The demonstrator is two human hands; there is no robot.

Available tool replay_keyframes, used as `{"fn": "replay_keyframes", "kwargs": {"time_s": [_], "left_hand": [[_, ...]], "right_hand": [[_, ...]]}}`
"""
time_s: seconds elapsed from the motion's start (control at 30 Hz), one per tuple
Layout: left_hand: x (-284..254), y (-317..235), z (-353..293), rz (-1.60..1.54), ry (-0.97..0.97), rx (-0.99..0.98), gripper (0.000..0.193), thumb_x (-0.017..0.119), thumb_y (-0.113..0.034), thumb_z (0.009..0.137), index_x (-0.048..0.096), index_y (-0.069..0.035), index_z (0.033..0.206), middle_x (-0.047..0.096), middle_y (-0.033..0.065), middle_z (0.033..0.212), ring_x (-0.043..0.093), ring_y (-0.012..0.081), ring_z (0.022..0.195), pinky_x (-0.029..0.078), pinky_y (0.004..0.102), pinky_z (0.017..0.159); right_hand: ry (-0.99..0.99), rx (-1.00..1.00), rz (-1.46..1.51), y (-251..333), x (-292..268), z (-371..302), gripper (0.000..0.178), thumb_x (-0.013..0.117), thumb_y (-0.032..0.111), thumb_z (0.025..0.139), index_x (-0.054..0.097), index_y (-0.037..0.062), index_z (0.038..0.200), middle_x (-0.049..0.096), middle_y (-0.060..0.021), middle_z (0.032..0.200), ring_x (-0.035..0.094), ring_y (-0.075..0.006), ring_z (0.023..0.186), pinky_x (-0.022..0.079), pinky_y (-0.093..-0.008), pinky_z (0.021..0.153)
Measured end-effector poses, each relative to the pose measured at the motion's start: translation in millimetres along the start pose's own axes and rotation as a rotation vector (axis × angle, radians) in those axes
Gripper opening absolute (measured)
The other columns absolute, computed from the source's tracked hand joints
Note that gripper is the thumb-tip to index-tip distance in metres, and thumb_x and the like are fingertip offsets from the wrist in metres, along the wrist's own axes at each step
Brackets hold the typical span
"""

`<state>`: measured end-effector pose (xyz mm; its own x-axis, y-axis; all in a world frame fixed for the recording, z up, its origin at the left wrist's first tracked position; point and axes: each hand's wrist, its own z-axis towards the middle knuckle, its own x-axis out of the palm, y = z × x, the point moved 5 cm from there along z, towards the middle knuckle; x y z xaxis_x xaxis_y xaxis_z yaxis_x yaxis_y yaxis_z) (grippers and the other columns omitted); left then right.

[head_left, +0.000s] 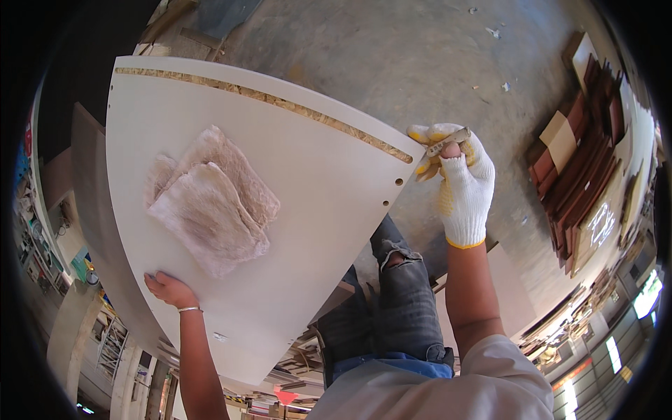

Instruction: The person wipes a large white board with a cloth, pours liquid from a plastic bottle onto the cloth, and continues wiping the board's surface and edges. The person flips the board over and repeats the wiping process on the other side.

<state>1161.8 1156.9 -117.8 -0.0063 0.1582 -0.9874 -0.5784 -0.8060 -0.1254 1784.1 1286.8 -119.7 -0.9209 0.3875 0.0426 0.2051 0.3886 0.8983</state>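
A large white board [308,182] lies in front of me, with a chipboard-coloured groove along its far edge and small drilled holes near its right corner. A folded, worn pinkish cloth [213,199] rests on the board's left half. My bare left hand [168,288], with a thin bracelet on the wrist, presses on the board's near left edge. My right hand [458,178] wears a white and yellow knit glove and is closed on a small wooden dowel [448,142], held just off the board's right corner.
Concrete floor [392,63] stretches beyond the board. Stacked brown and red wood panels [581,161] lie at the right. More boards are stacked under and left of the white one. My knee in torn grey jeans [399,273] is below the board's right corner.
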Motion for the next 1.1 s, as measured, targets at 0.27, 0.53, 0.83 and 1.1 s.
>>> {"fn": "replay_keyframes", "kwargs": {"time_s": [0.27,0.53,0.83,1.1], "left_hand": [[-3.2,-2.7,-1.9,-0.046,-0.01,0.049,0.068,0.038,-0.042,0.101,0.041,0.003,0.152,0.041,0.0249,0.157,0.043,0.0425,0.141,0.037,0.0528,0.116],[-3.4,-3.6,-1.2,-0.063,0.0,-0.003,0.068,0.039,-0.041,0.101,0.042,0.004,0.152,0.041,0.0258,0.157,0.045,0.0424,0.14,0.038,0.0498,0.116],[-1.4,4.9,4.2,-0.1,0.005,-0.007,0.068,0.039,-0.041,0.101,0.042,0.005,0.151,0.041,0.0269,0.156,0.045,0.043,0.14,0.038,0.0498,0.117],[-0.9,-2.0,2.7,-0.185,0.022,-0.028,0.069,0.041,-0.038,0.101,0.04,0.007,0.153,0.038,0.0275,0.159,0.046,0.0413,0.14,0.039,0.0456,0.117]], "right_hand": [[0.033,-0.068,-0.149,11.9,6.9,0.0,0.024,0.063,0.02,0.104,0.067,-0.0027,0.11,0.076,-0.0119,0.104,0.064,-0.0104,0.073,0.052,-0.0238,0.065],[0.046,-0.086,-0.263,17.5,8.0,0.0,0.015,0.063,0.012,0.103,0.067,-0.0018,0.109,0.076,-0.0093,0.101,0.065,-0.0106,0.073,0.053,-0.0243,0.065],[0.092,-0.206,-0.412,21.1,11.2,2.7,0.016,0.058,0.012,0.103,0.068,0.0012,0.109,0.077,-0.0075,0.1,0.067,-0.0118,0.073,0.054,-0.0255,0.065],[0.009,0.023,0.05,10.7,-7.7,15.0,0.019,0.062,0.012,0.097,0.066,-0.0027,0.109,0.076,-0.0133,0.099,0.066,-0.0147,0.072,0.054,-0.027,0.064]]}}
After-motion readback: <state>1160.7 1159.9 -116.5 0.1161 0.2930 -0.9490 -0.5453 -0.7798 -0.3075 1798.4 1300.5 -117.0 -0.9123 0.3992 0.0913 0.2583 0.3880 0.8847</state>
